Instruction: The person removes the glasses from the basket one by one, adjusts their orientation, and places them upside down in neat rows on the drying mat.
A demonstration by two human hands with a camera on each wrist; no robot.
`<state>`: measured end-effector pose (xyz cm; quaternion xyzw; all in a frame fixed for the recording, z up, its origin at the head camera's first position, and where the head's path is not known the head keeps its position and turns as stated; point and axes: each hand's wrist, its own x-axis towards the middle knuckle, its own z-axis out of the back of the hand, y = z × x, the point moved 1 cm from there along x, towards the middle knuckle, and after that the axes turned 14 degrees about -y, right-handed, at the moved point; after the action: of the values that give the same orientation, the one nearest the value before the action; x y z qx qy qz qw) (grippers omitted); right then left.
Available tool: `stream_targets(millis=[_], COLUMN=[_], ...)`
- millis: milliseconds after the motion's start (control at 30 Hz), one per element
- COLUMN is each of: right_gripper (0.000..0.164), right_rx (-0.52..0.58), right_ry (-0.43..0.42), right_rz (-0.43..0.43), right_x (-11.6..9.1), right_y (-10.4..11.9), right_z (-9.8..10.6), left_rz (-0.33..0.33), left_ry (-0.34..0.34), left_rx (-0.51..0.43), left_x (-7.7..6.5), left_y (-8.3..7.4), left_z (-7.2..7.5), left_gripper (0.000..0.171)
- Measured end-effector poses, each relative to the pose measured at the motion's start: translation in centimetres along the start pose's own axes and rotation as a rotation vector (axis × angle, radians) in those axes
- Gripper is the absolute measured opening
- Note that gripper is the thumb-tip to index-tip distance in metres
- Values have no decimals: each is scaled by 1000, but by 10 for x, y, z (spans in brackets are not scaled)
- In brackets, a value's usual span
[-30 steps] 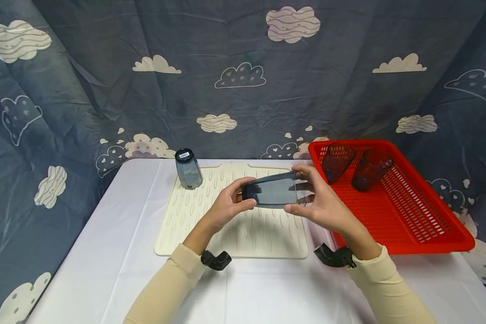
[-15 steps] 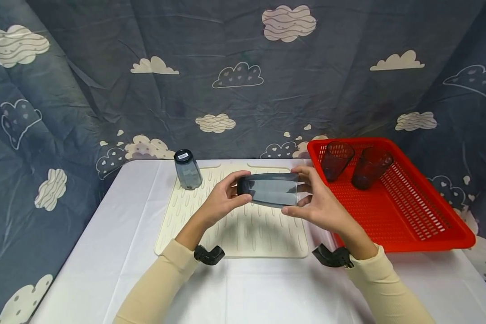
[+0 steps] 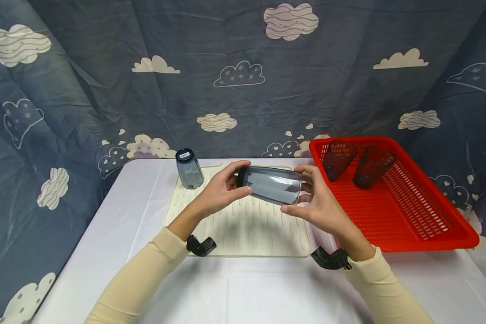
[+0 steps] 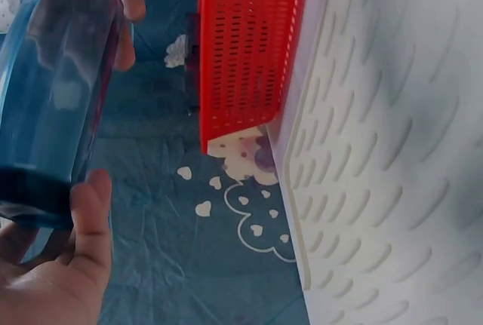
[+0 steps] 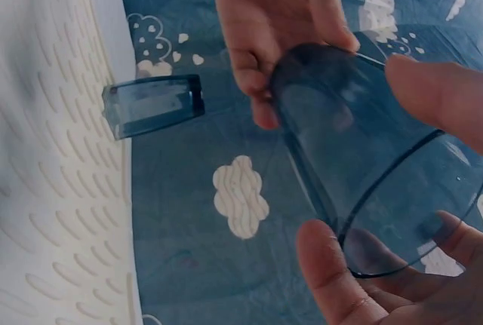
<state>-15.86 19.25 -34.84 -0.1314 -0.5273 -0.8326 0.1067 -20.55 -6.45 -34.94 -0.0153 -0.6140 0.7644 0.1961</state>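
A tinted drinking glass lies sideways in the air between both hands, over the cream drying mat. The left hand grips its dark, thick base, thumb in front and fingers behind. Around the rim at the other end curl the thumb and fingers of the right hand. In the right wrist view the open mouth of the glass faces the right hand. Another tinted glass stands upside down on the mat's back left corner, a label on its base.
To the right of the mat stands a red perforated basket. Two tinted glasses, one at the back left and one beside it, lean inside. A white cloth covers the table; a cloud-patterned curtain hangs behind.
The held glass has turned, its base end rising and its rim end dipping slightly. The left hand has shifted left and up with the base. The right hand has stayed nearly in place.
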Motion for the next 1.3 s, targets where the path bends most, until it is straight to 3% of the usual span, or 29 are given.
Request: stream_targets(millis=[167,400,633,867,1300], right_gripper=[92,93,93,90,88], right_rx=[31,63,82,70,12], right_ry=[-25,10,-7,-6,27], right_rz=[11,-68,-81,-75,-123], right_x=[2,2,1,9,22], right_y=[0,-2,-8,-16,-20], right_z=[-3,-6,-11,-17,-24], left_rz=[-20,10,10,-22,-90], left_ry=[-10,2,58,84,119], left_rx=[17,36,63,265,575], left_x=[2,6,13,24,49], left_y=[-3,-5,-18,-38,-60], left_z=[-1,4,10,18,27], left_gripper=[63,60,60,60,59])
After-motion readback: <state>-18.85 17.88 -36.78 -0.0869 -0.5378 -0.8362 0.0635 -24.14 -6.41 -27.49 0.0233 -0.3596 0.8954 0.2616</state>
